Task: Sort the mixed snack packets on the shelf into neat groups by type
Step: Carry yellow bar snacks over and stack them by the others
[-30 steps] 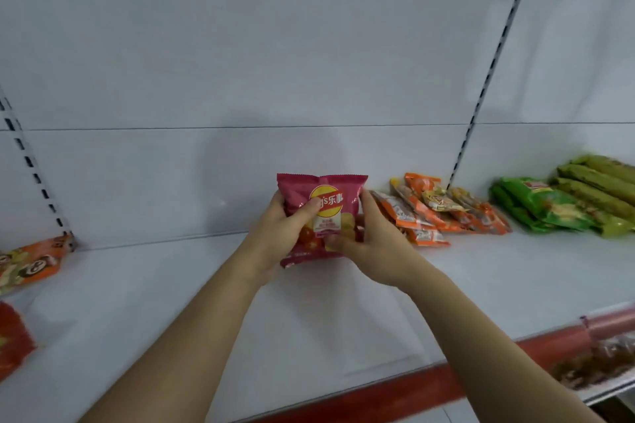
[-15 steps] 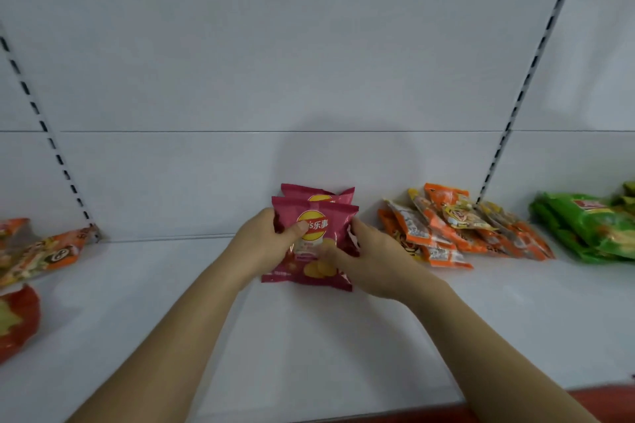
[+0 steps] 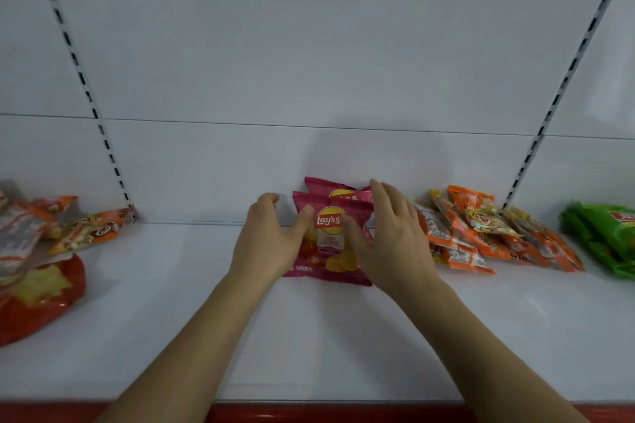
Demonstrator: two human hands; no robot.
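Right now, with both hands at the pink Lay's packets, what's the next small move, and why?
Probably let go and draw both hands back. The front pink Lay's packet already lies on the shelf overlapping a second pink packet behind it, and the left hand and right hand have fingers loosening. Then the mixed pile at left looks unsorted.

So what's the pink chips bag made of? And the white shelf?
The pink chips bag looks like thin plastic film, slightly glossy: it crinkles, puffs out and has crimped sealed ends. The inside can't be seen. The white shelf looks like painted metal with a smooth satin finish: it is flat and hard-looking, with soft reflections and slotted uprights behind it. It could be coated board instead; the picture doesn't settle that.
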